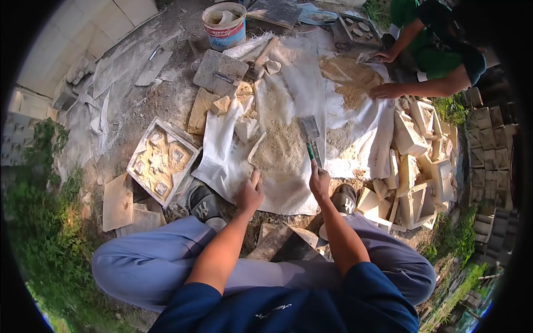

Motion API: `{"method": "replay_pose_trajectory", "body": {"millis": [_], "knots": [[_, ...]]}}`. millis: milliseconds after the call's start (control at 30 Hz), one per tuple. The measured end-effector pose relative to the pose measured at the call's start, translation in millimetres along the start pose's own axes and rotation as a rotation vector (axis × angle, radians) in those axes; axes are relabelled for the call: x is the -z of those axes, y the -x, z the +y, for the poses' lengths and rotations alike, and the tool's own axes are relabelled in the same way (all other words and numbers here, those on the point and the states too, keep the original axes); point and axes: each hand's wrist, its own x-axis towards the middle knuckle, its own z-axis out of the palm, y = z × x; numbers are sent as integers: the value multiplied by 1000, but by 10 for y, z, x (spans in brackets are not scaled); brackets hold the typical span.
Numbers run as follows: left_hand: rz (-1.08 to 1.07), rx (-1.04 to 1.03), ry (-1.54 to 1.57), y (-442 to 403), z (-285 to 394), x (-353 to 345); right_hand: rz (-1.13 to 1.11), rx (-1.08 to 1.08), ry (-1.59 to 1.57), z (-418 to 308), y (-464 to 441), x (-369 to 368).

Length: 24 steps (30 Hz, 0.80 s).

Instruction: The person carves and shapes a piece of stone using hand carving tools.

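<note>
My right hand is closed around the green handle of a flat trowel; its grey rectangular blade points away from me over the white sheet. My left hand is closed at the near side of the sheet, and what it grips is hard to make out. Just beyond it a thin pale edge stands against a heap of sandy powder. The powder lies spread on the white woven sheet between my feet.
Left lies a square mould with sandy filling. Ahead are a flat metal float, a hammer and a bucket. Broken pale blocks pile up right. A co-worker's hands touch the sheet's far right.
</note>
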Motion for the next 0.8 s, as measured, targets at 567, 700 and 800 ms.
{"method": "replay_pose_trajectory", "body": {"millis": [567, 700, 800], "knots": [[-27, 26, 3, -51, -7, -62, -8, 15, 25, 125, 63, -190], [-37, 47, -11, -59, 11, -50, -36, -49, 164, 144, -31, -222], [-56, 87, 18, -31, 17, -19, -42, 4, -81, -156, -27, -75]]}}
